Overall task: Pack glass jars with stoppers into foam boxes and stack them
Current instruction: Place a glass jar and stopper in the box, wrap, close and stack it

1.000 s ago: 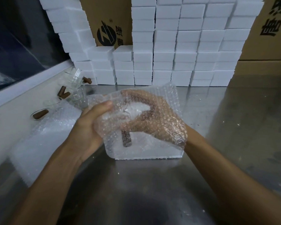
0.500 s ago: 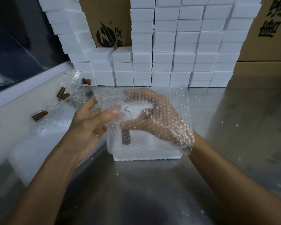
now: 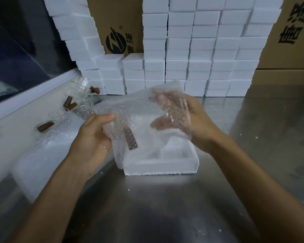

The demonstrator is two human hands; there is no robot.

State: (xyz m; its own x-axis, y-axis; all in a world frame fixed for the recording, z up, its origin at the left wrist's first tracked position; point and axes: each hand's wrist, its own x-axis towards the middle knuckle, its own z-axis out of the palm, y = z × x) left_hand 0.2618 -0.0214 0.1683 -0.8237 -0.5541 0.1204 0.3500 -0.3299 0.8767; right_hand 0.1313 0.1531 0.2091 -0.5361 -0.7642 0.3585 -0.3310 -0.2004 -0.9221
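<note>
An open white foam box [image 3: 165,166] sits on the steel table in front of me. Above it I hold a sheet of bubble wrap [image 3: 139,111] wrapped around a glass jar, whose brown stopper [image 3: 130,139] shows through the wrap. My left hand [image 3: 93,137] grips the wrap's left edge, thumb on top. On the other side, my right hand [image 3: 188,123] holds the bundle, its fingers behind the film. The jar's glass is hard to make out.
Loose glass jars [image 3: 85,95] and brown stoppers [image 3: 69,104] lie at the left by the wall. More bubble wrap [image 3: 47,151] lies at the left. Stacks of closed foam boxes [image 3: 200,50] and cardboard cartons [image 3: 288,41] line the back.
My left hand, which had let go of the wrap, now grips its left edge again. My right hand has moved up and right, pulling the wrap over the jar.
</note>
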